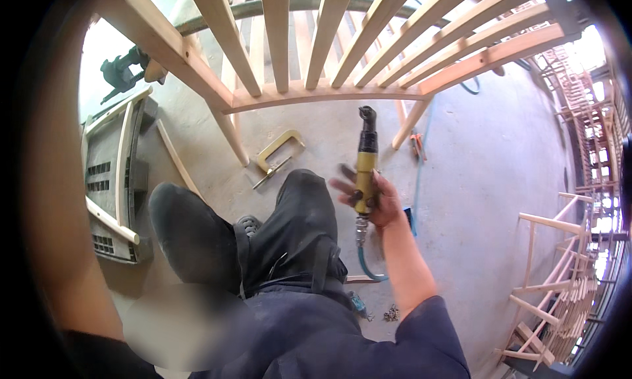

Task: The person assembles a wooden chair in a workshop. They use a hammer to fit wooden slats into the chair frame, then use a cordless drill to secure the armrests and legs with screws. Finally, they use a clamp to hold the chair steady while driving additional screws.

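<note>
My right hand [386, 206] holds a yellow and black air ratchet wrench [366, 162] upright, its head pointing away from me. Some fingers are stretched out past the tool's left side and are blurred. From the wrench's lower end hangs a teal air hose [366, 266]. Just beyond the tool stands a slatted wooden frame [329, 95] on legs, its crossrail close to the wrench head. My left forearm [62, 201] reaches up along the left edge; that hand is out of the picture.
A C-clamp [280, 147] lies on the floor below the frame. Leftward, wooden pieces rest on a dark plastic pallet [137, 175]. An orange-handled tool [418, 147] sits near the right leg. Small metal hardware [392, 313] lies by my right side. Wooden frames [550, 290] are stacked far right.
</note>
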A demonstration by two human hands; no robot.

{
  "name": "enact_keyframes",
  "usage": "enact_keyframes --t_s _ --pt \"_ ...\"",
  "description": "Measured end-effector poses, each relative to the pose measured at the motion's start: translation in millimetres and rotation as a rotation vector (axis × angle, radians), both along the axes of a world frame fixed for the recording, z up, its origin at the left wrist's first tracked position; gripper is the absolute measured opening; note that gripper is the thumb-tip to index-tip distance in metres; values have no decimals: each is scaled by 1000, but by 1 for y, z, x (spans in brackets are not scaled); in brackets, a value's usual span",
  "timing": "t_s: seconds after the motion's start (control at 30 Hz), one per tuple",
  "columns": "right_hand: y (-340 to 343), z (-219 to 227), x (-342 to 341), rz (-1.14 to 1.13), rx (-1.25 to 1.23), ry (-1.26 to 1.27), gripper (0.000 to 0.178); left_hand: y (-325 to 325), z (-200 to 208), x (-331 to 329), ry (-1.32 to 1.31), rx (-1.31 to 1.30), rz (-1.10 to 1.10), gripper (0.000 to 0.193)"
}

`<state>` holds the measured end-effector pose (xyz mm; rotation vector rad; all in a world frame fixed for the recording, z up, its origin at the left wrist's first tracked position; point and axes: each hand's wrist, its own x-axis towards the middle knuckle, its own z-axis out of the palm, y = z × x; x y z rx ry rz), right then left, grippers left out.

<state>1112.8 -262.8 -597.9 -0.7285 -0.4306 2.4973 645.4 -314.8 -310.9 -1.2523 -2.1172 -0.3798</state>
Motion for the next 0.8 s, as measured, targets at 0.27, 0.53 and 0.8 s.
enact_keyframes --t_s 0.27,0.53,0.8 --pt "-50 66 -69 36 381 -120 43 9 14 -20 -39 135 -86 34" --pt "-83 91 -183 27 499 86 38 -83 -2 -54 228 862 -831 33" --pt "-93 77 -238 -74 497 159 39 -107 -97 5 -673 594 -583 52"
